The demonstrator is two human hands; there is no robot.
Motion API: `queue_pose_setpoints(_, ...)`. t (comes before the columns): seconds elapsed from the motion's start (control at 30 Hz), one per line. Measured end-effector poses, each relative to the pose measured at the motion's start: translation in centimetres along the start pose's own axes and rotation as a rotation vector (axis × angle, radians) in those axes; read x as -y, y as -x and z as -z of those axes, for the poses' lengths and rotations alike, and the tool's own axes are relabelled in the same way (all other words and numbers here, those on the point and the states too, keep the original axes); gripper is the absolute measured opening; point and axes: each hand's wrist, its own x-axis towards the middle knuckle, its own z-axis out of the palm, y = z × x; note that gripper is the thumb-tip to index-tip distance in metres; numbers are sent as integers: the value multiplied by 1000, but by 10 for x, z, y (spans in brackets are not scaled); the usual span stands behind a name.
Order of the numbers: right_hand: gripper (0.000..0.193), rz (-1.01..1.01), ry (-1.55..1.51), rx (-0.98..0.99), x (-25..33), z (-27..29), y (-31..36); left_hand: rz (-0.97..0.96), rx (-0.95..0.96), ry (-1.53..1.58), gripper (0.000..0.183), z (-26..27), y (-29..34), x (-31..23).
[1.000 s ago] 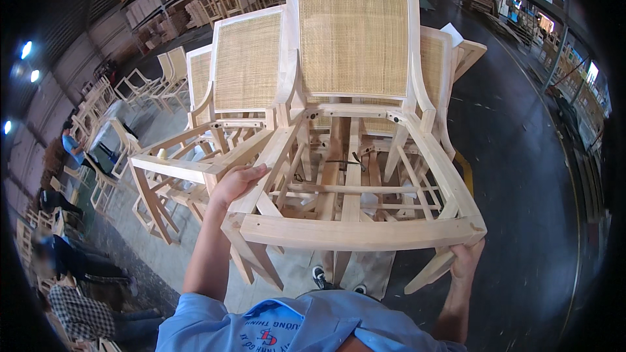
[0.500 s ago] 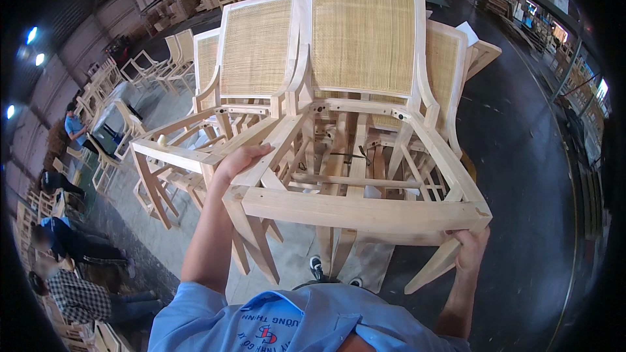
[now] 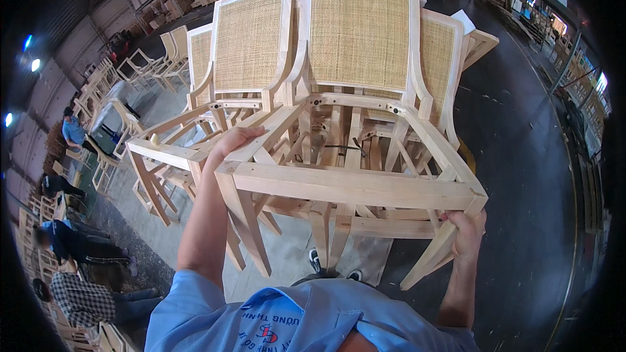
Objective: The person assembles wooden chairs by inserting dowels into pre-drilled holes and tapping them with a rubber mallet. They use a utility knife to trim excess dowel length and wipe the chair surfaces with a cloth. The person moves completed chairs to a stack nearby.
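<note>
Cane-backed chair (image 3: pixel 362 45), in the head view, stands from the centre up to twelve o'clock, its open seat frame toward the person. At ten o'clock the left hand (image 3: pixel 236 141) grasps the left seat rail (image 3: pixel 277 125); its undermost fingers are hidden. At four o'clock the right hand (image 3: pixel 468 231) has its fingers curled around the top of a front leg (image 3: pixel 427 262). Compared with a second ago, the front rail (image 3: pixel 352 184) sits higher in view, and more of a second rail (image 3: pixel 391 227) shows below it. Another cane-backed chair (image 3: pixel 251 42) remains at eleven o'clock.
</note>
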Motion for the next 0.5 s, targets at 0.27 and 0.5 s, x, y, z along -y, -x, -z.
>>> queue_pose_setpoints(0.27, 40, -40, 50, 12, 10, 0, -4, 36, -7, 25, 36, -2, -17, -5)
queue_pose_setpoints(0.5, 40, -58, -48, 71, 14, -35, -7, -333, -417, -882, 56, 21, 56, -35)
